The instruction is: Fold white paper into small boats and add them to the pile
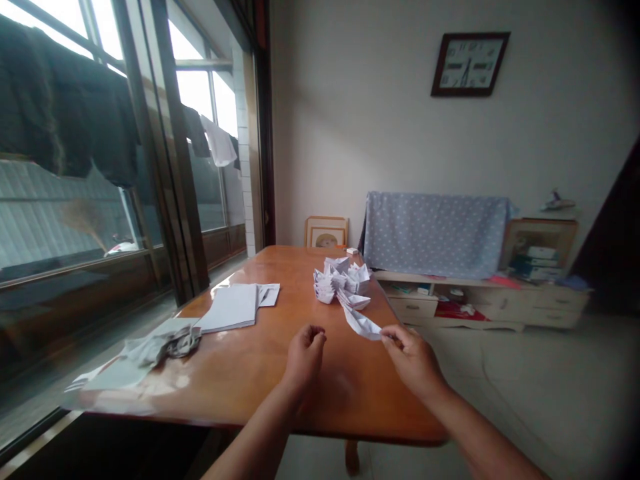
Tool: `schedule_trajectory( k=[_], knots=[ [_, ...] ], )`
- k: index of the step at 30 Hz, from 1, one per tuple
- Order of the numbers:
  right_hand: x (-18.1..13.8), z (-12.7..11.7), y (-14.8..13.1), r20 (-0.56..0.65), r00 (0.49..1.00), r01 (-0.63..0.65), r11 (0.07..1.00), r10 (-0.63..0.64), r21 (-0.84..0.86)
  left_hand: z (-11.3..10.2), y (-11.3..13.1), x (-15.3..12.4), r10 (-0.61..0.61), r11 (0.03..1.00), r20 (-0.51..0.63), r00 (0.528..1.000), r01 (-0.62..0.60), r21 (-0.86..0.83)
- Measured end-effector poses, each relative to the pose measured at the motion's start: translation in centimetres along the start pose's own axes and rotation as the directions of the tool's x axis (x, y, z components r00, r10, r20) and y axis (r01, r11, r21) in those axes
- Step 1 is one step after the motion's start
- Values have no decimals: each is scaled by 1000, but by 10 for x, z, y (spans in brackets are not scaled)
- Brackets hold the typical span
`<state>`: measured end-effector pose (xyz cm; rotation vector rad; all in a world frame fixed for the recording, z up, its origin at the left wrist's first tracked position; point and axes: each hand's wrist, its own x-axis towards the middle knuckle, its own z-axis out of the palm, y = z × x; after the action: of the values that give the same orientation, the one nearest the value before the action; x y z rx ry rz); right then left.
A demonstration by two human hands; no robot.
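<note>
My right hand pinches one end of a folded paper boat between thumb and fingers. The boat's far end reaches toward a pile of folded white paper boats at the far right part of the table, and I cannot tell whether it touches them. To the left, my left hand hovers over the table with its fingers curled and nothing visible in them. A stack of white paper sheets lies on the table's left side, well away from both hands.
The glossy wooden table also bears a crumpled grey cloth at its left edge and a small white box at its far end. Beyond it, a low white cabinet stands by the wall beside a dotted blue cloth.
</note>
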<state>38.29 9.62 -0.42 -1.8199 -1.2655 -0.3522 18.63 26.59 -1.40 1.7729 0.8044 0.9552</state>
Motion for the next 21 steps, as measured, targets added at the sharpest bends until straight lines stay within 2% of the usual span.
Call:
schedule_trajectory(
  k=[4,11,16,21],
  knots=[
    [43,15,35,-78,995,-59,997,54,-58,8,-11,32,99,974,-16,995,-94,208],
    [107,50,78,-126,991,-62,992,48,-111,9,-25,38,162,920,57,985,-171,354],
    [130,75,98,-106,994,-26,991,12,-130,8,-27,39,158,892,103,982,-187,411],
    [138,89,111,-79,996,24,991,-35,-132,9,-24,39,134,899,117,984,-170,403]
  ],
)
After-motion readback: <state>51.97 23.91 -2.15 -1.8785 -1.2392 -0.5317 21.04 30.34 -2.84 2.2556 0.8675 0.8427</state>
